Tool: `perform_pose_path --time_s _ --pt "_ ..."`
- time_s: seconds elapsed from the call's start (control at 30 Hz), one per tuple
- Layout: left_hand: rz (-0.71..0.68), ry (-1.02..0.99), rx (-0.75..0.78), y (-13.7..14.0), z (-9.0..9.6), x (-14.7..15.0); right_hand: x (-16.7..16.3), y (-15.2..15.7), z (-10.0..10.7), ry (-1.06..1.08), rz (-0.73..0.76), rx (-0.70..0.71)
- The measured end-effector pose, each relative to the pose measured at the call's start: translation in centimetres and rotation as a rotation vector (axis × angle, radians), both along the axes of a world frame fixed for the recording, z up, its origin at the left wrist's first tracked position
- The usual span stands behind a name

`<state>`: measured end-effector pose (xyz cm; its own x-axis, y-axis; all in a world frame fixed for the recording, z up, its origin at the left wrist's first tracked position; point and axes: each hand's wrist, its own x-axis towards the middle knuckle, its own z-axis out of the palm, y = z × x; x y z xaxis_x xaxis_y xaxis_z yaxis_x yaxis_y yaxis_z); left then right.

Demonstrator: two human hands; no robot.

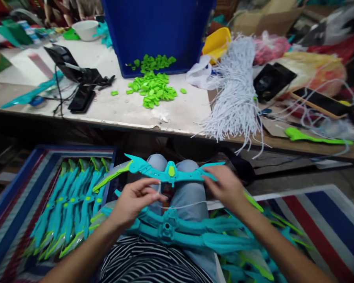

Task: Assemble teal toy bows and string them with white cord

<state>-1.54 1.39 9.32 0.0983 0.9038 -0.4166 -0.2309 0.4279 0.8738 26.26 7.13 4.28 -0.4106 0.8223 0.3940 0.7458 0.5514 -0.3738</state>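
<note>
Risks, L to R: our L hand could lose the thin white cord, b/c only fingertips seem to pinch it; the curved turquoise plastic bow w/ lime-green ctr piece, mid-frame over our denim-clad knees, could tip or slide b/c they're rounded; the cord could snag on the stacked turquoise plastic bows, lower ctr, b/c it runs close by.

Pose: L forearm in from lower left, fingers narrow, apparently on the cord, apart from the bow. R hand, right of ctr, reaches inward, fingers closed on the bow's right end; blurred, can't tell if they've cord too.
</note>
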Motion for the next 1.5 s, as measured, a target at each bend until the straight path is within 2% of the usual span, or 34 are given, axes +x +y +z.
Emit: perform_pose_path --time_s 0.07,0.13,0.2,0.27,0.37,0.47,0.57,0.67,0.8,1.1,1.2,1.4,1.5 --pt "-0.058 -0.060 -0.034 -0.5 -0.4 0.8 -7.2 1.5 -0.6 -0.131 0.225 -0.105" --pt "-0.076 -0.118 -0.054 -0.7 -0.4 0.9 -12.5 2.3 -1.6 -0.288 0.267 -0.227" --pt "-0.034 -0.145 -0.046 -0.6 -0.3 0.0 -14.9 3.0 -2.4 -0.364 0.273 -0.333" --pt "0.077 -0.123 -0.006 -0.4 -0.1 -1.5 -14.8 4.0 -2.6 -0.311 0.337 -0.425" --pt "0.294 -0.010 0.089 0.2 -0.2 -4.4 -12.4 6.1 -2.4 -0.121 0.473 -0.588" --pt "0.469 0.136 0.140 1.4 -0.8 -7.0 -10.8 7.8 -2.3 -0.026 0.442 -0.783" --pt "0.574 0.268 0.178 2.9 -1.7 -9.0 -10.5 8.4 -2.3 0.001 0.382 -0.882" --pt "0.607 0.381 0.241 4.3 -2.2 -10.5 -10.8 8.4 -2.0 0.034 0.367 -0.928" --pt "0.569 0.499 0.301 5.2 -1.9 -11.9 -11.0 8.6 -1.7 0.063 0.372 -0.981" --pt "0.500 0.615 0.376 5.9 -2.0 -13.3 -10.9 8.7 -1.9 0.013 0.356 -0.972" --pt "0.507 0.539 0.374 6.2 -2.1 -13.1 -11.0 8.6 -1.9 0.023 0.374 -0.952" --pt "0.442 0.174 0.360 7.3 -1.7 -12.7 -10.3 8.0 -2.5 -0.017 0.405 -0.883" --pt "0.440 0.112 0.334 7.4 -1.7 -12.9 -10.2 8.0 -2.3 -0.056 0.411 -0.737"
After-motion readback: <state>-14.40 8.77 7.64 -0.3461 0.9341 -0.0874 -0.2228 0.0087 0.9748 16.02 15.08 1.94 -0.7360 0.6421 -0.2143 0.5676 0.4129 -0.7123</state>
